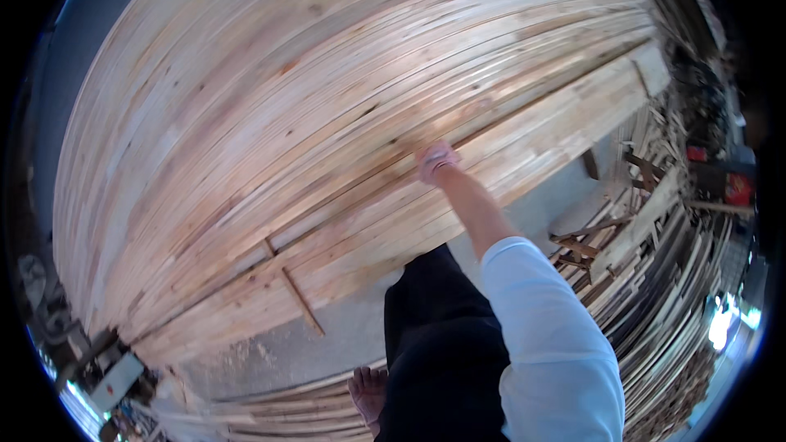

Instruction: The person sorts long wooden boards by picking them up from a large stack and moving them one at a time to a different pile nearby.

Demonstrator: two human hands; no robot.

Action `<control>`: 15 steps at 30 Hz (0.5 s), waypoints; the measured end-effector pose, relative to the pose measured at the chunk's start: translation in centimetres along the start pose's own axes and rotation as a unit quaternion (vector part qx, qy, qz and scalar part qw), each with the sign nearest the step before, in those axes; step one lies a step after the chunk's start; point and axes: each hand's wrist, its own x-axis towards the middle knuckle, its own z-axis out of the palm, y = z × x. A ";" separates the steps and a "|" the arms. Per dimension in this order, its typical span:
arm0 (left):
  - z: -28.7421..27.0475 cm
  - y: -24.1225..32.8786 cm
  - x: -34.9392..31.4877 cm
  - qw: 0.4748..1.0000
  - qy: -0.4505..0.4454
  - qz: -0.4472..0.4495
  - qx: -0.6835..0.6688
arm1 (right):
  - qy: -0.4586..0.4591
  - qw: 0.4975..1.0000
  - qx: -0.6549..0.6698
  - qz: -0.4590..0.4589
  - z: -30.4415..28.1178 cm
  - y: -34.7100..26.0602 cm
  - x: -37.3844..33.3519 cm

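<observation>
My right hand [438, 161] reaches forward to a long pale wooden board [524, 139] on the near side of a wide layer of boards. Its fingers look curled over the board's edge, beside a dark gap; the fingertips are hidden and slightly blurred. Beyond the hand, many long planks [327, 82] lie side by side, with knots and reddish streaks in the grain. My left hand [368, 393] hangs low beside my dark trousers, its fingers apart and nothing in it.
A narrow wooden strip [303, 303] sticks out from under the near boards over the grey floor [352, 311]. Stacked thin timber [655, 303] and a wooden trestle-like frame [581, 245] stand at the right. More long strips [278, 417] lie behind my left hand. Machinery [115, 381] sits at lower left.
</observation>
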 end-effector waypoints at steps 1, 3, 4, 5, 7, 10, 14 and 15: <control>0.5 0.6 -0.3 1.000 0.001 0.005 0.010 | -0.006 1.000 -0.003 -0.007 -1.7 -0.5 -0.7; 1.7 1.3 -0.7 0.999 -0.015 0.028 0.029 | -0.072 0.997 -0.023 -0.030 -0.8 -0.7 0.9; 1.9 1.7 -0.9 0.998 -0.023 0.040 0.039 | -0.070 0.996 -0.026 -0.051 1.2 -0.9 1.6; 2.1 2.7 -0.5 0.998 -0.029 0.034 0.051 | -0.091 0.994 -0.024 -0.049 2.4 -0.6 2.0; 0.9 3.3 0.0 0.997 -0.040 0.030 0.052 | -0.102 0.994 -0.020 -0.038 3.0 -1.1 2.4; -1.5 2.2 0.8 0.999 -0.030 0.010 0.023 | -0.105 0.992 -0.054 -0.035 0.0 -2.3 1.1; -2.2 1.6 0.8 0.999 0.046 -0.017 0.018 | -0.113 0.965 -0.191 -0.137 2.1 -2.5 -0.8; -2.7 1.6 1.1 0.998 0.061 -0.031 0.007 | -0.094 0.971 -0.180 -0.125 4.6 -2.3 -0.7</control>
